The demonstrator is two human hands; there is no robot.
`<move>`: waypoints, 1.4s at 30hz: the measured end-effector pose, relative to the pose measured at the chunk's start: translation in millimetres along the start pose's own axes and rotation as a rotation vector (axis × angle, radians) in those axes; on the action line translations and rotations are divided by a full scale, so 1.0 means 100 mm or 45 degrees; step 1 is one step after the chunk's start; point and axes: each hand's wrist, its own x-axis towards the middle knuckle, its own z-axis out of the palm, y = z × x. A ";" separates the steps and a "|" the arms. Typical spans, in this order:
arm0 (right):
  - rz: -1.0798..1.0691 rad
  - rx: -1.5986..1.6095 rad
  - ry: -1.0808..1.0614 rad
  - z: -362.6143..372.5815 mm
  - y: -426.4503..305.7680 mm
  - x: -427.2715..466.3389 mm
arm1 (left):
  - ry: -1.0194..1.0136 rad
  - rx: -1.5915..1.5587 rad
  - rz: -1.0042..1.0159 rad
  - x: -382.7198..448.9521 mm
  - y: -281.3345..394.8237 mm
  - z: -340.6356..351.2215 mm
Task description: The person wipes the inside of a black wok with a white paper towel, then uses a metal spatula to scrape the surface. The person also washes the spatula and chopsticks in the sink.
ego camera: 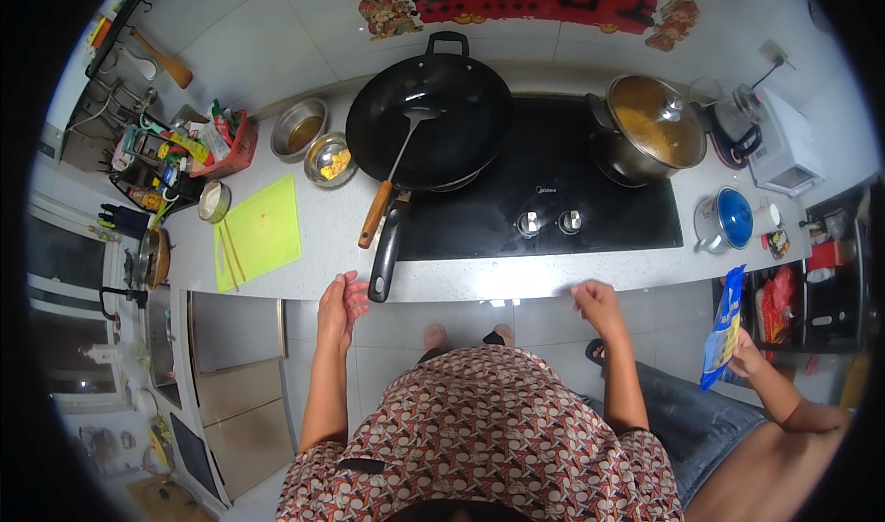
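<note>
My left hand (341, 307) hangs at the counter's front edge, its fingers apart and nothing in it, just left of the handle of a black wok (477, 118). Inside the wok rests a metal spatula (408, 145), its wooden handle leaning over the rim. Over the counter's edge to the right is my right hand (596, 303), fingers curled; whether it is fully closed cannot be told, and no object shows in it. Between wok and green cutting board (273, 228) stands a metal bowl (318, 174) with yellow pieces. Chopsticks (234, 258) and a knife-like utensil lie on the board.
A lidded pot (657, 124) sits on the right of the black cooktop (553, 156). Beyond it are a blue-lidded pot (733, 218) and a glass kettle (740, 121). A person at right holds a blue and yellow packet (722, 332). A red basket (238, 150) stands left.
</note>
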 end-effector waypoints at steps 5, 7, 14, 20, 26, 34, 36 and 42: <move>0.167 0.038 0.075 0.20 0.07 -0.45 | -0.173 -0.015 -0.005 0.29 0.21 0.04; 0.153 0.063 0.069 0.35 0.05 -0.48 | -0.211 -0.021 -0.025 0.40 0.24 0.01; 0.097 0.005 0.083 0.96 -0.49 -0.44 | -0.488 0.059 -0.088 0.76 0.32 -0.03; -0.245 0.089 0.040 1.35 -1.16 -0.12 | -0.419 0.067 0.056 0.65 -0.06 -0.67; -0.544 0.012 -0.109 1.72 -2.08 0.28 | 0.068 -0.077 -0.155 0.03 -0.46 -1.37; -0.730 -0.024 -0.537 2.52 -2.81 0.46 | 0.490 -0.470 -0.214 -0.56 -0.97 -1.92; -0.706 -0.077 -0.696 2.71 -2.88 0.39 | 0.510 -0.421 -0.126 -0.55 -0.96 -2.07; -0.572 -0.462 -0.798 3.17 -3.08 0.30 | 0.394 -0.437 -0.002 -0.13 -0.83 -2.52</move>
